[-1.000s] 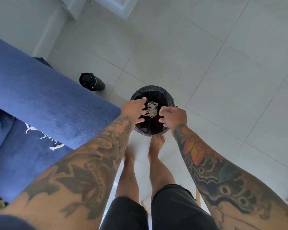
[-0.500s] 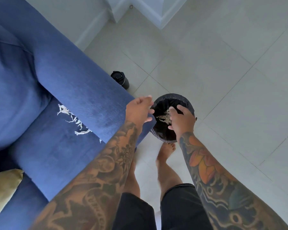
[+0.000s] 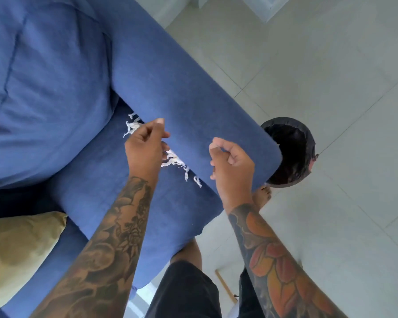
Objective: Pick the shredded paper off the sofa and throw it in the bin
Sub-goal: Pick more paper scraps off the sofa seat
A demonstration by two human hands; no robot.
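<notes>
White shredded paper (image 3: 174, 160) lies in a thin line on the blue sofa (image 3: 83, 143) seat, along the foot of the armrest. My left hand (image 3: 144, 150) is right over the strips with its fingers curled. Its fingertips touch the paper, but whether they grip it is hidden. My right hand (image 3: 231, 166) hovers loosely curled in front of the armrest's end, with nothing in it. More strips (image 3: 131, 126) show just beyond my left hand. The black-lined bin (image 3: 307, 143) stands on the floor behind the armrest's end, partly hidden by it.
The broad blue armrest (image 3: 182, 95) lies between the seat and the bin. A yellow-green cushion (image 3: 16, 253) sits at the lower left of the sofa. Pale tiled floor (image 3: 331, 76) spreads to the right. My bare foot (image 3: 263, 195) stands beside the bin.
Both hands have left the bin's mouth and swung left, over the sofa seat. The view has turned towards the sofa, so the bin now sits at the right.
</notes>
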